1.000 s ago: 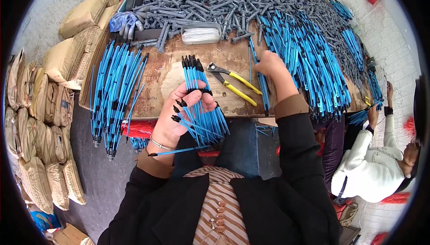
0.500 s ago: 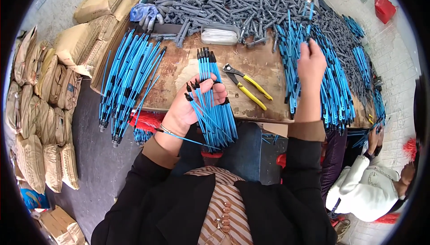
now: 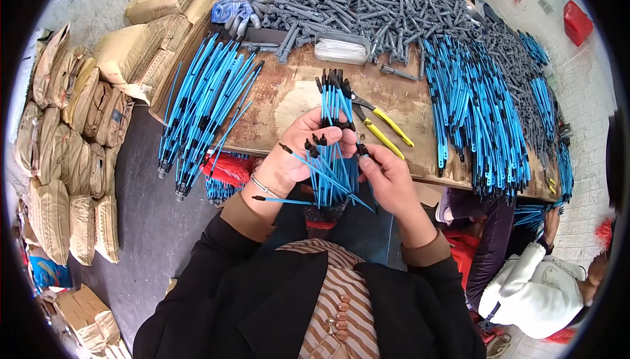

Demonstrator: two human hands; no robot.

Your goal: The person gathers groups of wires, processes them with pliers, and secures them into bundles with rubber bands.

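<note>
A bundle of thin blue plastic strips with black ends (image 3: 331, 185) is gripped in my left hand (image 3: 292, 152), its black tips pointing away from me. Several strips stick out crosswise under the palm, and one lies across the wrist. My right hand (image 3: 390, 178) is closed beside the bundle, thumb and fingers pinching the black part of a blue strip (image 3: 361, 151); the fingers hide most of that strip. Just beyond the right hand, yellow-handled pliers (image 3: 387, 137) rest on the wooden table (image 3: 289, 90), jaws partly behind the bundle.
Blue strips are piled at left (image 3: 207, 106) and right (image 3: 476, 123). Behind them lies a heap of grey plastic plugs (image 3: 374, 4), with a tray of white sticks (image 3: 340, 61) and a blue-grey glove (image 3: 235, 14). Brown sacks (image 3: 56, 218) are stacked left; a co-worker in white (image 3: 541, 287) is at right.
My right hand has come from the right pile to the bundle, bringing a blue strip. The left hand still grips the bundle, and the view has shifted slightly.
</note>
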